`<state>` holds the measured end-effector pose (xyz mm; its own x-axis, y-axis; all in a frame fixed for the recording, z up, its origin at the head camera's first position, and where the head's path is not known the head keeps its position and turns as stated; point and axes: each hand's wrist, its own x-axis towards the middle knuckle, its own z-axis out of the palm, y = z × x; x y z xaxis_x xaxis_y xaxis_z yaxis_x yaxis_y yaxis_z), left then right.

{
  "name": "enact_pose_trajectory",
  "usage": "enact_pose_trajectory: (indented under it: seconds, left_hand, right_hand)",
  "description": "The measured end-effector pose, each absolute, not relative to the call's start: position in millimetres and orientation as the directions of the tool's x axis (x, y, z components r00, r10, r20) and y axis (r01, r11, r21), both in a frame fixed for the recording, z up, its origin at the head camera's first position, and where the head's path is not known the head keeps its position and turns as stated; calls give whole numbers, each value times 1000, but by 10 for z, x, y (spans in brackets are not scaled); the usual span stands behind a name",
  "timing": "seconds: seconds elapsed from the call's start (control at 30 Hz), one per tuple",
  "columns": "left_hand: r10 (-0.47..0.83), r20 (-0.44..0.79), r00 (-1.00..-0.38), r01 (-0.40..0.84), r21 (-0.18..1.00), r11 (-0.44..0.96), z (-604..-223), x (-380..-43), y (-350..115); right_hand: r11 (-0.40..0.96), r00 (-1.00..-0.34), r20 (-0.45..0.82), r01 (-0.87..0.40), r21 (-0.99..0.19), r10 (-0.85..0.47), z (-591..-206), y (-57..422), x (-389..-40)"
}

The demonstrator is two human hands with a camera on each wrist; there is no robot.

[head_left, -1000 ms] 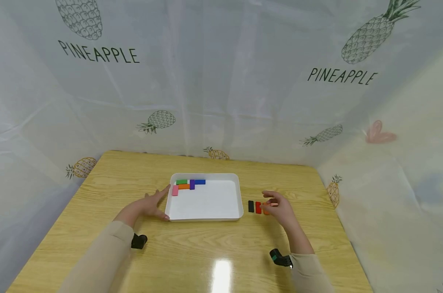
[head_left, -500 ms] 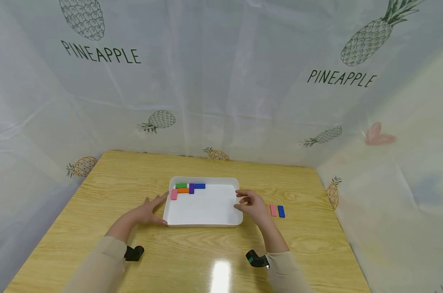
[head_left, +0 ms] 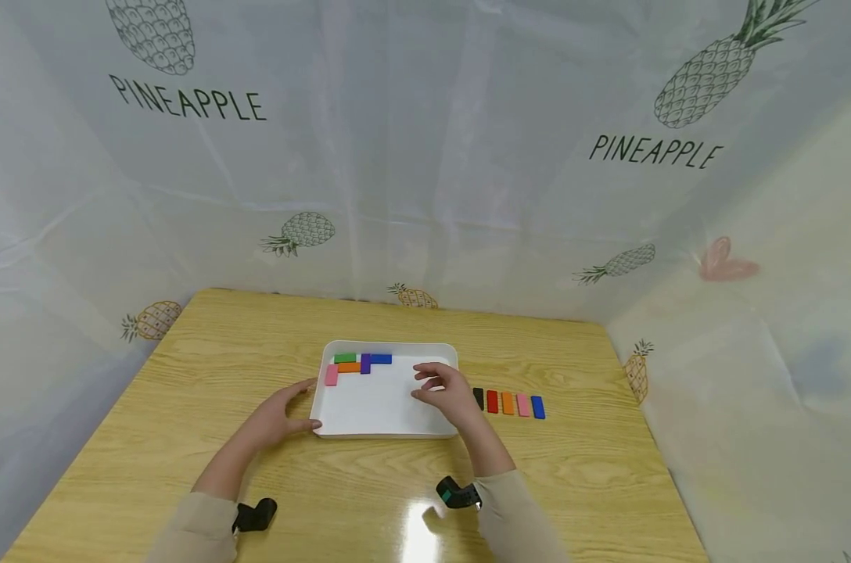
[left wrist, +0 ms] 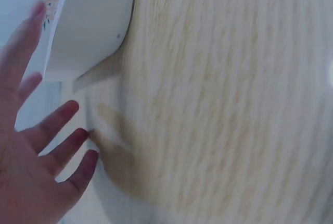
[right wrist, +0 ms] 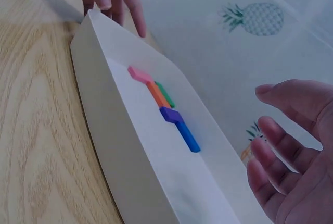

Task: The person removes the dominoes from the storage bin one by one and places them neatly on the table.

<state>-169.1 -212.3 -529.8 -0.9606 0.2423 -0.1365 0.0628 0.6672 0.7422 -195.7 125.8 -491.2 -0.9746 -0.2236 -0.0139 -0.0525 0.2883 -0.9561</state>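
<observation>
A shallow white tray (head_left: 376, 410) lies on the wooden table, with small flat blocks grouped in its far left corner: green (head_left: 345, 358), orange (head_left: 349, 367), purple (head_left: 365, 363), blue (head_left: 381, 359) and pink (head_left: 332, 375). My left hand (head_left: 274, 414) is at the tray's left side, thumb and fingers spread along the rim; its fingers (left wrist: 60, 148) look straight and hold nothing. Over the right part of the tray hovers my right hand (head_left: 454, 395). Its fingers are loosely bent, and nothing shows between them in the right wrist view (right wrist: 304, 156).
Right of the tray, a row of blocks lies on the table: black (head_left: 478, 398), red (head_left: 492, 402), orange (head_left: 508, 403), pink (head_left: 523, 405) and blue (head_left: 538, 407). Pineapple-print curtains (head_left: 425, 172) hang behind the table and at both sides.
My right hand has moved left from above the row of blocks to over the tray, uncovering the row. The left hand stays by the tray's left side; the tray has shifted slightly.
</observation>
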Motion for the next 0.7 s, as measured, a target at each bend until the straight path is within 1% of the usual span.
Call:
enact_pose_trajectory:
  seconds: [0.1, 0.27, 0.37, 0.57, 0.7]
  left_hand:
    - [182, -121, -976, 20, 779, 626, -5330, -1654, -2088]
    - [108, -169, -980, -79, 821, 566, -5363, -1583, -2008]
    - [82, -189, -979, -116, 834, 539, -5375, -1552, -1965]
    - [101, -186, -977, -117, 873, 473, -5434, -1525, -1962]
    - [143, -162, -976, -82, 889, 450, -5507, -1524, -1994]
  right_hand:
    - [274, -971, -16, -51, -960, -237, -4927, 1180, -2016]
    - [284, -964, -38, -40, -958, -264, -4930, 1050, -2108]
    - [293, -959, -64, -20, -956, -275, -4931, 974, -2155]
    - [317, -950, -103, 5, -948, -294, -4969, 835, -2252]
    - [332, -943, -128, 19, -943, -308, -5009, 750, -2323]
